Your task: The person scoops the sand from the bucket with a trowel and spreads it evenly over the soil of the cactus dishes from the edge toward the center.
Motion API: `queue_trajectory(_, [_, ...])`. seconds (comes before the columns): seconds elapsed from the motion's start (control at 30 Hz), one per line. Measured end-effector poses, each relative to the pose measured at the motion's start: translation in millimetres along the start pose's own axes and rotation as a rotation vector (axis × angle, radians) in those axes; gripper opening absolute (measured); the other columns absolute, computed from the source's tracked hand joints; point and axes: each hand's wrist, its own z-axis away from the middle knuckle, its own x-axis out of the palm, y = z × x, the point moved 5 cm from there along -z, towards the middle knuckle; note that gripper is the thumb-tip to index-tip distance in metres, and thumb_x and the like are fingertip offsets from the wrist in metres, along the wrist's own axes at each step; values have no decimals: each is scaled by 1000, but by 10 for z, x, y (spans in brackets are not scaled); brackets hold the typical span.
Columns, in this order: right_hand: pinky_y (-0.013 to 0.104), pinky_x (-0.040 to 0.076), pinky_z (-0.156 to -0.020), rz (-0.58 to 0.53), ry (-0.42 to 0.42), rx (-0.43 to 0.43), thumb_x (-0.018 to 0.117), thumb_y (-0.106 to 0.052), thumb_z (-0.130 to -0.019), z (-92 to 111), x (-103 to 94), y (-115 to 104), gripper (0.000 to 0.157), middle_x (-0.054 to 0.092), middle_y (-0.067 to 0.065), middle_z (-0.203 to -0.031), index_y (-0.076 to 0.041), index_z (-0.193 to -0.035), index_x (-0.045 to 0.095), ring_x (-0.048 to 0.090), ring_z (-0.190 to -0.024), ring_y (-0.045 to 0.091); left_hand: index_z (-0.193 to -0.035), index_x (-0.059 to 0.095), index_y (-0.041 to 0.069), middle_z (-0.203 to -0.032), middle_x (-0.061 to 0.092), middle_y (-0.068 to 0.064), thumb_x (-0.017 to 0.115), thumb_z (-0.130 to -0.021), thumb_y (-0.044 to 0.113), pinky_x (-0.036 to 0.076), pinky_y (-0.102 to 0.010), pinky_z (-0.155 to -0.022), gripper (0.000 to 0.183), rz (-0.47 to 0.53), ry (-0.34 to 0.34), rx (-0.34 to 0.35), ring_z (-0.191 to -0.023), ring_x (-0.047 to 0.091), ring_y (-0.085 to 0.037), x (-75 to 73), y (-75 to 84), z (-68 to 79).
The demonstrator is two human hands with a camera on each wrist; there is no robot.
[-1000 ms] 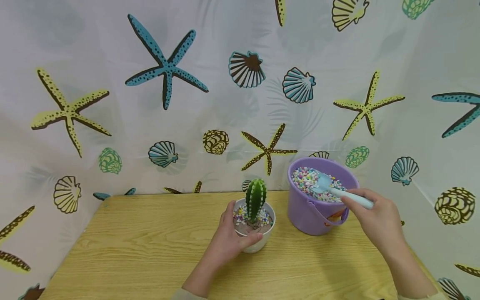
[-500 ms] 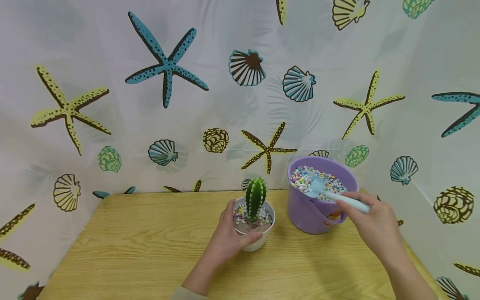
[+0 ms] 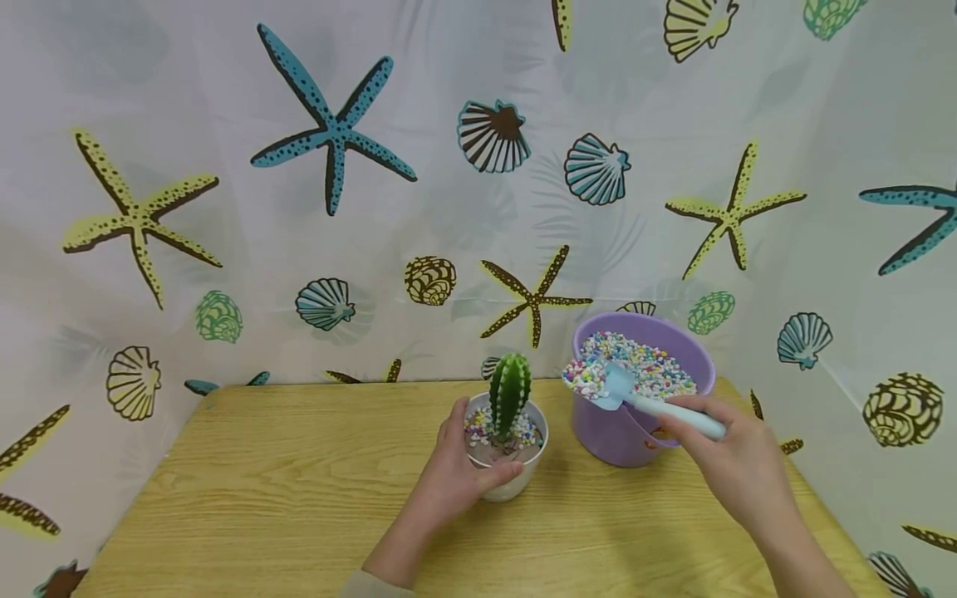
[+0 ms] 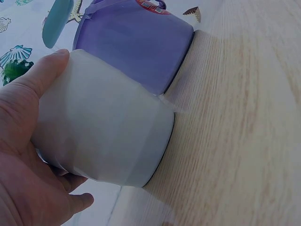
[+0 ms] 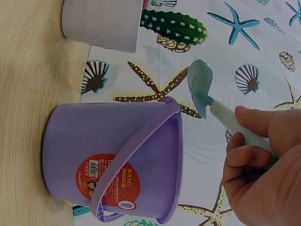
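Backdrop cloth behind, wood table under everything. Bucket upright toward the table's right end, beads across its mouth. Pot upright on the table, left of the bucket. Left hand is wrapped round the pot's left side, thumb on the near side by the rim, some fingers hidden behind; looks like steadying, not lifting. Right hand has a firm-looking grip on the scoop's handle, thumb and fingers closed round it. Cactus stands in the pot. Scoop is out of the fill, blade above the bucket rim on the pot-facing side, pointing toward the pot. Beads heaped on the blade; more lie around the cactus, with soil bare on the near side. My read: load's picked up, step in hand is the carry from bucket to pot, blade not yet over it. Next move calls for a level blade, a short traverse left, then a low tip onto the bare patch without knocking the cactus. Main risk: heap sits right up to the blade's front edge, so tilting early probably drops beads on the table.
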Motion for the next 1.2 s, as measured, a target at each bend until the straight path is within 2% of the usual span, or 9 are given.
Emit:
queue_trajectory(0.2, [31,42,-47,-25,6,-42,86,-45,-98,49,53,-13,34,74,2,-86,-23,-124,84,46,-58,14,-175,17,11,-167,34,-32,99,-82,49,42,-68,-119,130,4,-2,1,-148,46,-53,1,7,1])
queue_trajectory(0.47, [30,41,-50,-33,-34,-9,84,-52,-98,101,137,12,40,77,0,-92,-23,-125,83,46,-63,15,-175,17,11,-167,35,-32,99,-83,49,43,-68,-118,129,-4,1,1,-147,48,-53,2,19,6])
queue_trajectory(0.77, [30,47,-54,-25,-33,-35,84,-45,-100,144,210,4,34,73,5,-94,-21,-123,83,53,-67,18,-175,15,9,-168,33,-33,98,-83,50,41,-69,-119,131,-15,0,3,-149,45,-54,3,10,3])
queue_trajectory(0.97, [29,47,-52,-15,-42,-42,85,-41,-100,165,267,-3,30,72,5,-93,-20,-122,83,51,-65,18,-176,15,8,-168,33,-33,99,-83,49,41,-69,-119,131,-13,3,7,-149,45,-54,2,7,1])
queue_trajectory(1.2, [29,48,-57,-1,-46,-56,86,-38,-99,175,331,12,30,72,3,-96,-19,-123,83,54,-71,18,-176,15,8,-168,33,-33,98,-83,50,41,-69,-119,132,-19,3,7,-149,45,-54,3,7,2])
